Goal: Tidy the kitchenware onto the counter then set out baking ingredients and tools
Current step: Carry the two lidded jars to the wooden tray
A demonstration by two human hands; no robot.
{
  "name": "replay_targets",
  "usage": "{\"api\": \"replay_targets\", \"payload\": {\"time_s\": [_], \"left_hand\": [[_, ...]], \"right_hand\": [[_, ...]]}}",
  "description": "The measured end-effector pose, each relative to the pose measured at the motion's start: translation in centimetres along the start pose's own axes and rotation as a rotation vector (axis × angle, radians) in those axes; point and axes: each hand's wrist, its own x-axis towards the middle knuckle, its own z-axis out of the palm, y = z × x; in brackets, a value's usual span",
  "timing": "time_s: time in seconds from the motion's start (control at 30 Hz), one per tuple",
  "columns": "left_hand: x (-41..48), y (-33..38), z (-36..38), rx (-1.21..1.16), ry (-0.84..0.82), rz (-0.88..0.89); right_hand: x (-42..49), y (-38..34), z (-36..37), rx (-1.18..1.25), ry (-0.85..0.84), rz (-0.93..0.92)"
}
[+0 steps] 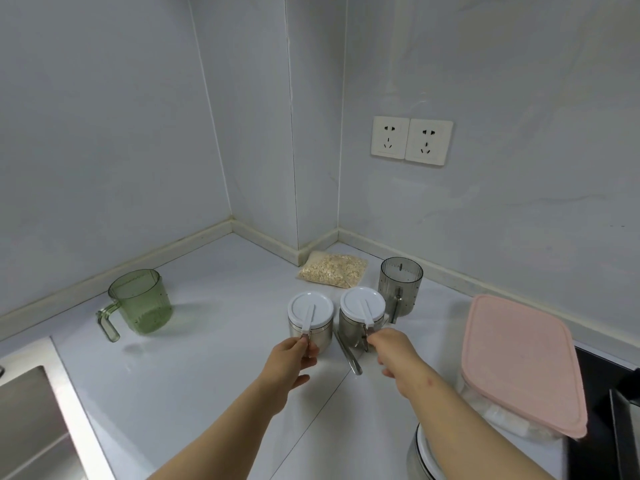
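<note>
Left hand [294, 358]: I see it curled round the clasp of the left canister [310, 315], centre frame.
Right hand [391, 353]: pinches the clasp of the right canister [362, 311], just above it.
Canisters: 2 brushed-steel cylinders, round white lids, upright on the glossy counter [207, 341].

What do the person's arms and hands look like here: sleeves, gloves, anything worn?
Both arms are bare over all that shows, no sleeve edge in frame. The left hand and right hand wear no gloves; no watch, bracelet or ring is visible. A few small marks sit on the right forearm.
</note>
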Motion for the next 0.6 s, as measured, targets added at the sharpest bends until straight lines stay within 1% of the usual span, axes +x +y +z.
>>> {"api": "replay_targets", "payload": {"time_s": [0.1, 0.17, 0.23, 0.27, 0.33, 0.4, 0.43, 0.6], "left_hand": [[0.1, 0.1, 0.3, 0.006, 0.028, 0.003], [0.5, 0.0, 0.5, 0.038, 0.116, 0.024], [0.9, 0.0, 0.7, 0.074, 0.214, 0.018], [0.9, 0.0, 0.7, 0.093, 0.233, -0.004], [0.6, 0.0, 0.7, 0.105, 0.171, -0.061], [0.1, -0.1, 0.6, 0.036, 0.068, -0.097], [-0.1, -0.1, 0.5, 0.010, 0.044, -0.091], [0.0, -0.3, 1.3, 0.003, 0.067, -0.002]], "right_hand": [[0.1, 0.0, 0.5, 0.029, -0.042, 0.113], [0.3, 0.1, 0.9, 0.079, -0.073, 0.186], [0.6, 0.3, 1.2, 0.114, -0.072, 0.189], [0.8, 0.4, 1.4, 0.136, -0.068, 0.181], [1.1, 0.5, 1.6, 0.167, -0.061, 0.171], [1.3, 0.5, 1.8, 0.182, -0.058, 0.158], [1.3, 0.4, 1.9, 0.189, -0.055, 0.150], [1.0, 0.4, 2.3, 0.118, -0.104, 0.083]]}}
